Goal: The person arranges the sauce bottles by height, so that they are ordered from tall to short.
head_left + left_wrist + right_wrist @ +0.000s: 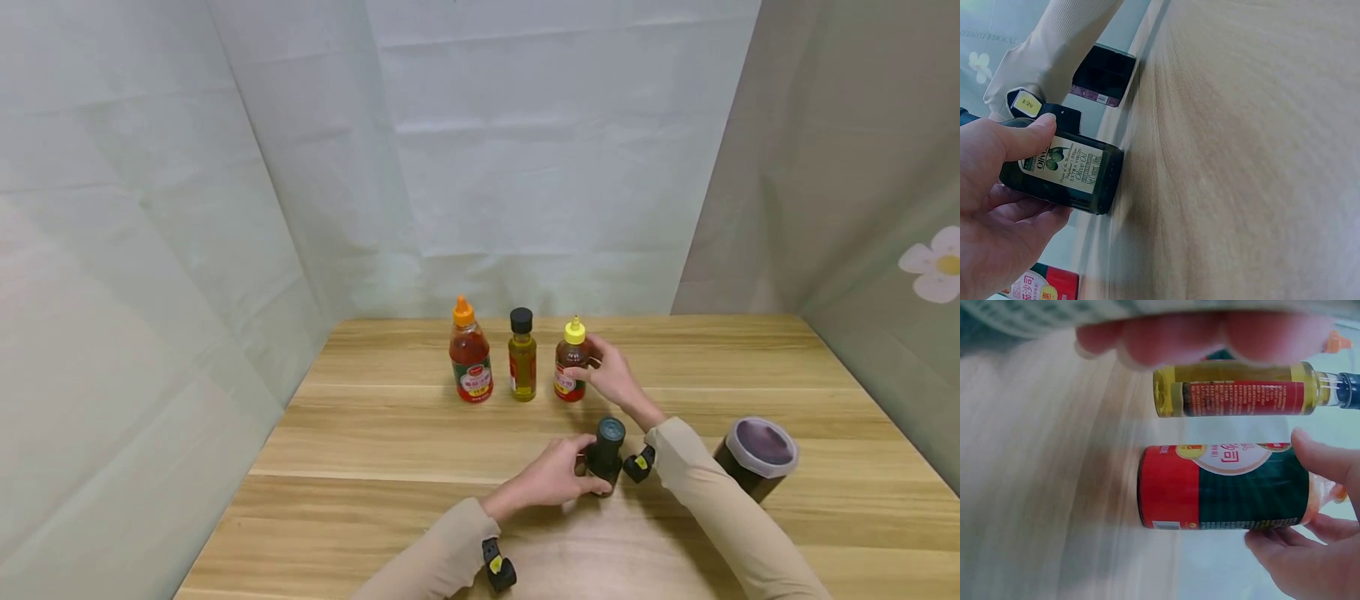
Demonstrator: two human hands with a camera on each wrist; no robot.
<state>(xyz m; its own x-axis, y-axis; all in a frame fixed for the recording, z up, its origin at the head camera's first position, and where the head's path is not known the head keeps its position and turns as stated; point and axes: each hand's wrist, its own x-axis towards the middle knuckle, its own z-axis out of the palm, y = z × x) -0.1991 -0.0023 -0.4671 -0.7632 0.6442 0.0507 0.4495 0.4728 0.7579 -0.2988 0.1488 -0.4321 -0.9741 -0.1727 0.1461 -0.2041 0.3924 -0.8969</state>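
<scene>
My left hand (551,475) grips a dark olive oil bottle (603,458) at the table's middle, thumb on one side and fingers on the other. In the left wrist view its cream label faces up beside the thumb; whether its base touches the table I cannot tell. Farther back, my right hand (611,375) holds a small red sauce bottle (572,358) with a yellow nozzle cap, thumb and fingers around its upper part. That bottle stands upright, its red and green label (1235,487) showing in the right wrist view.
Left of the yellow-capped bottle stand a black-capped bottle of yellow oil (522,362) and a larger orange-capped sauce bottle (472,367). A dark jar (750,467) with a translucent lid stands right of my right forearm. Cloth sheets (540,167) enclose the wooden table (360,433).
</scene>
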